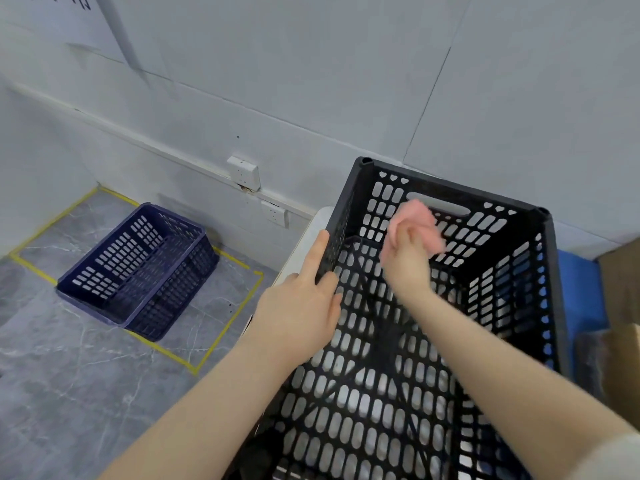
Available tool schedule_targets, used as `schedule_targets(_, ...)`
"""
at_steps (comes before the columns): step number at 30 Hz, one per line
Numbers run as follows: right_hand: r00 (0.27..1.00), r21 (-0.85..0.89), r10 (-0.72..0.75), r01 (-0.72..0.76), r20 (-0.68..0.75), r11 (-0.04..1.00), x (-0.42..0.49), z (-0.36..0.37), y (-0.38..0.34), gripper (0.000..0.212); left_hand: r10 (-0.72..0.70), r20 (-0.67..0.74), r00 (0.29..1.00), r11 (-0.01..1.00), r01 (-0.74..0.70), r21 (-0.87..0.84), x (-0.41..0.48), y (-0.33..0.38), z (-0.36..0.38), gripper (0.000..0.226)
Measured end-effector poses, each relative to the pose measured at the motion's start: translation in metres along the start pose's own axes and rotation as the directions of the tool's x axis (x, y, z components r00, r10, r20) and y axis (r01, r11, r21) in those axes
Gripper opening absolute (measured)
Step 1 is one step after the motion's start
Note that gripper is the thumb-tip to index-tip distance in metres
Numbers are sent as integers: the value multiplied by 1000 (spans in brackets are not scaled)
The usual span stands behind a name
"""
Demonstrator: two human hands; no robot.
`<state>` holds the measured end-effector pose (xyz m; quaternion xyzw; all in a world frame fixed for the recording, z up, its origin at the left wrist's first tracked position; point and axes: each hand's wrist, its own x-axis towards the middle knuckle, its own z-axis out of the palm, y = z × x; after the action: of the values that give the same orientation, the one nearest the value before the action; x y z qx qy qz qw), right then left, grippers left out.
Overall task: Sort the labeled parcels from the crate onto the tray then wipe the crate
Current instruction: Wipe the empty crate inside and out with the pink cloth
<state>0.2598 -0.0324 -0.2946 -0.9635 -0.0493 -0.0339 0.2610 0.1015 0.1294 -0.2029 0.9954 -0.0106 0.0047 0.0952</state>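
Note:
A black perforated crate [550, 271] fills the lower right of the head view, with nothing lying inside it. My left hand [304, 303] grips the crate's left rim, thumb along the outside and fingers curled over the edge. My right hand [408, 258] is inside the crate near the far wall. It holds a bunched pink cloth [420, 220] against that wall, just under the handle slot. The right hand and cloth are blurred. No parcels are in view.
A dark blue basket [138, 268] sits on the grey marble floor inside a yellow taped rectangle at the left. The crate stands on a white surface [311, 237] close to the wall with sockets [244, 172]. Cardboard boxes [620, 282] and something blue stand at the right.

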Motion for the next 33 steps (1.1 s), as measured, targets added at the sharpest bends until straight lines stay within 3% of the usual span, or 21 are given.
schedule_targets(3, 982, -103, -20, 40, 189, 994, -6, 47, -15, 71, 21, -17, 1000, 1000, -21, -13, 2, -2, 3, 29)
schedule_targets(6, 981, -173, -9, 43, 194, 984, -1, 71, -16, 78, 12, -38, 999, 1000, -13, -21, 1, -3, 9, 29)
schedule_targets(9, 991, -213, 29, 1, 134, 977, 14, 82, -23, 65, 7, -93, 996, 999, -11, -43, 2, -7, 12, 33)
schedule_targets(12, 981, -222, 86, -46, 175, 974, 22, 89, -25, 53, 9, -110, 994, 998, -15, -57, 1, -6, 14, 33)
schedule_targets(16, 957, -310, 43, 50, 285, 949, 35, 85, -19, 51, -5, -101, 995, 998, -1, -58, 2, -6, 13, 33)
schedule_targets(20, 861, -424, -20, 270, 509, 864, 54, 76, -17, 55, 5, -84, 996, 999, -9, -42, 1, -5, 10, 31)
schedule_targets(23, 808, -343, -101, 355, 581, 870, 35, 78, -11, 50, -3, -46, 999, 999, 1, -44, 2, -6, 9, 30)
schedule_targets(26, 801, -182, -256, 409, 542, 894, -14, 83, 1, 42, 13, -58, 998, 1000, -14, -24, 3, -3, 2, 27)
schedule_targets(29, 769, -4, -342, 409, 541, 912, -70, 82, 2, 29, -3, 90, 996, 1000, 5, -19, 3, 2, -2, 28)
schedule_targets(31, 736, 93, -356, 374, 575, 923, -103, 69, -6, 34, -23, 119, 993, 1000, 21, 20, 4, 4, -6, 24)
schedule_targets(33, 647, 119, -356, 381, 674, 917, -133, 54, -15, 48, -35, 128, 991, 999, 31, 34, 4, 4, -7, 23)
